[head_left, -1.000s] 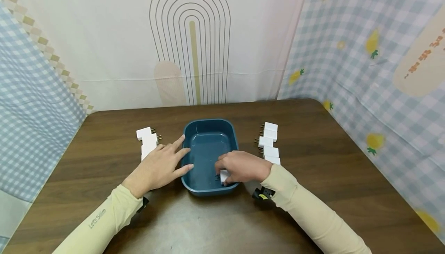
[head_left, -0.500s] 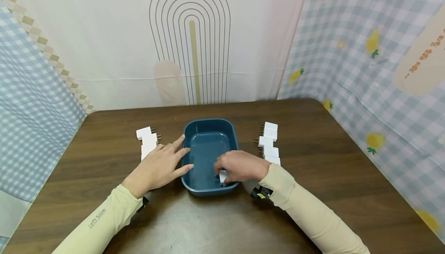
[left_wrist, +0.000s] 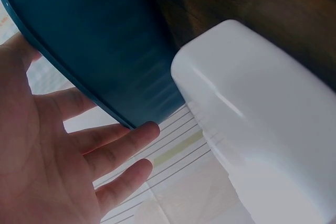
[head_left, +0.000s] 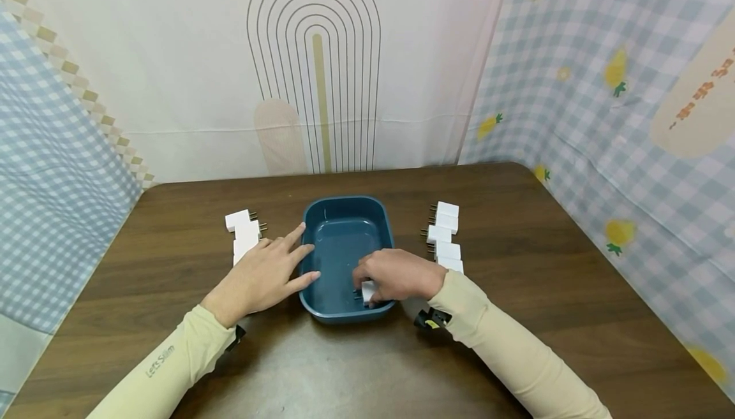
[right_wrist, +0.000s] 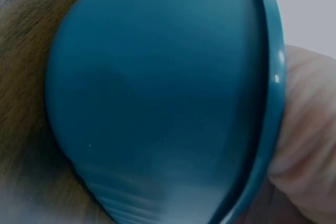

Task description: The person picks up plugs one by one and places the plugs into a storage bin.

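Note:
A dark teal rectangular tub [head_left: 347, 316] stands at the middle of the table. Inside its near right corner, my right hand [head_left: 399, 274] pinches a white plug adapter [head_left: 368, 291] whose metal pins point left. In the right wrist view the tub's wall [right_wrist: 157, 87] hides the fingers, and only part of the palm shows. My left hand [head_left: 261, 275] lies with fingers spread across the tub's left rim, holding nothing. The left wrist view shows its fingertips at that rim, with a white plug adapter [left_wrist: 257, 114] close by.
White plug adapters [head_left: 247, 234] stand in a row left of the tub, partly covered by the left hand. Another row of several white adapters [head_left: 439, 234] is to the right, pins facing the tub. A patterned cloth [head_left: 201, 74] hangs behind the wooden table [head_left: 545, 291].
My right hand has shifted very slightly left with the plug adapter inside the tub. The left hand has stayed in place on the rim.

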Tool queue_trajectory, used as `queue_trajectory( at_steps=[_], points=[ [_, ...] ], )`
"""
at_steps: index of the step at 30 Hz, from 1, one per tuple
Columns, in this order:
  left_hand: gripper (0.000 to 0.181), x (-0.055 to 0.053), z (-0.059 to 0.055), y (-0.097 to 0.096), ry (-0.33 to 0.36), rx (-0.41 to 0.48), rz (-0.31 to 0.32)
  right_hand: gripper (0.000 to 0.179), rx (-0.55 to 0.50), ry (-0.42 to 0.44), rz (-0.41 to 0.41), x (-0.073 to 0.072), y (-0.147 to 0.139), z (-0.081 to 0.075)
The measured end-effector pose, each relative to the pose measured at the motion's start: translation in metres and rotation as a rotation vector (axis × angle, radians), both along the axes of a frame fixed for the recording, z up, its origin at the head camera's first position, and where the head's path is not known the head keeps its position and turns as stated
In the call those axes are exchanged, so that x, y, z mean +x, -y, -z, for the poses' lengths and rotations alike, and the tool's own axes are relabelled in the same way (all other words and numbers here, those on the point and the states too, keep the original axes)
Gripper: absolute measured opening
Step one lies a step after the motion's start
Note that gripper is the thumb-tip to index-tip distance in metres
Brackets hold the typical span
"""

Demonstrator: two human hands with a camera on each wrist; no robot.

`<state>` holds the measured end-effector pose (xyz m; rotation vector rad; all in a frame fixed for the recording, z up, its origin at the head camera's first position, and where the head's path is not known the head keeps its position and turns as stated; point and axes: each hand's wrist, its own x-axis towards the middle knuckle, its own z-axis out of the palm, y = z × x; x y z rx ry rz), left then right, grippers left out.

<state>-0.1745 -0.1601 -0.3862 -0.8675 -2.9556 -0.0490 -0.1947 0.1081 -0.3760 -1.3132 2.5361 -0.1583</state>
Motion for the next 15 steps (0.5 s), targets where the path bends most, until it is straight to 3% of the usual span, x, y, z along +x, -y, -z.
queue_trajectory(
  at_steps=[15],
  points=[
    [0.066,-0.0001,-0.0008,0.0,-0.002,-0.002,-0.002,0.027,-0.002,-0.007,0.009,0.001,-0.0007,-0.0037]
  ],
)
